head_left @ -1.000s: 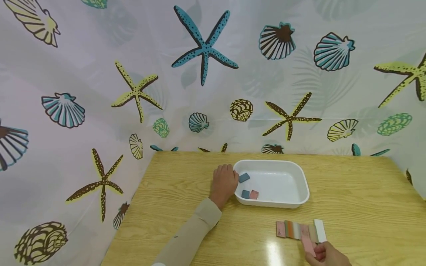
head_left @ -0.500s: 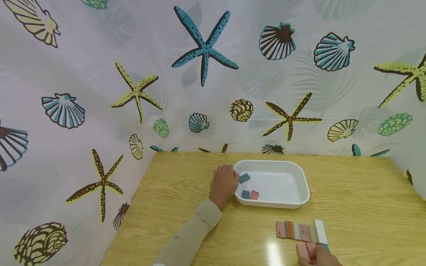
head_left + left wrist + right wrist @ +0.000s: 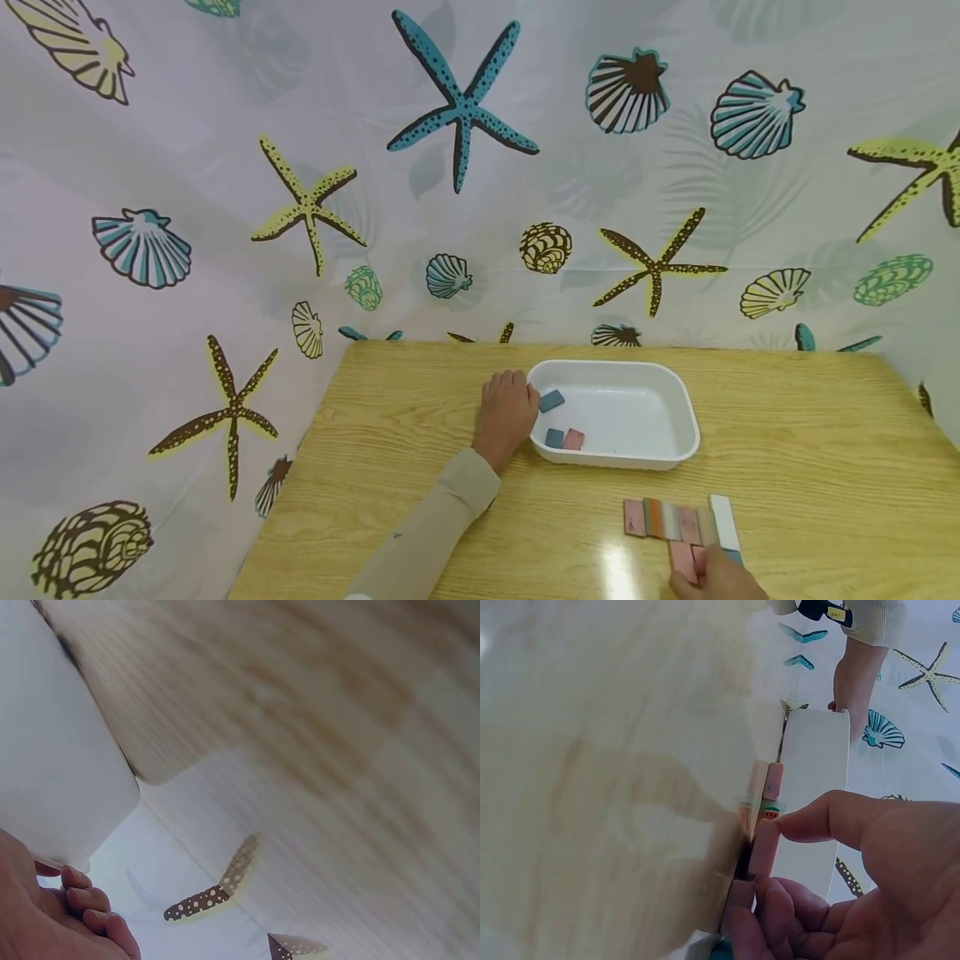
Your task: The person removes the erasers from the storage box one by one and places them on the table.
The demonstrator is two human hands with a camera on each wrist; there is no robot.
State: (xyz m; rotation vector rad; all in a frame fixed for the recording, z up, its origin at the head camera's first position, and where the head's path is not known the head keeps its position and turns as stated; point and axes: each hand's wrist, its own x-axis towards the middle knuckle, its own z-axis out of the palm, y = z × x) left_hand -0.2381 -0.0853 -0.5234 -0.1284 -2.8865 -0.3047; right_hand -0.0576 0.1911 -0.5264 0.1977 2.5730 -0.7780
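Observation:
My left hand holds the left rim of a white plastic tub; its curled fingers show at the rim in the left wrist view. Inside the tub lie two blue blocks and a pink one. My right hand pinches a small pink block between thumb and finger, just in front of a row of blocks. Beside it on the left lies another pink block. The right hand partly covers a blue block at the row's right end.
The row holds a pink block, a striped block, further pale and pink ones, and a white block at the right. All stand on a wooden table. A shell-and-starfish patterned cloth hangs behind and at the sides.
My right hand has brought the pink block down from over the row to just in front of it. Two pink pieces now lie side by side there. The left hand has stayed on the tub.

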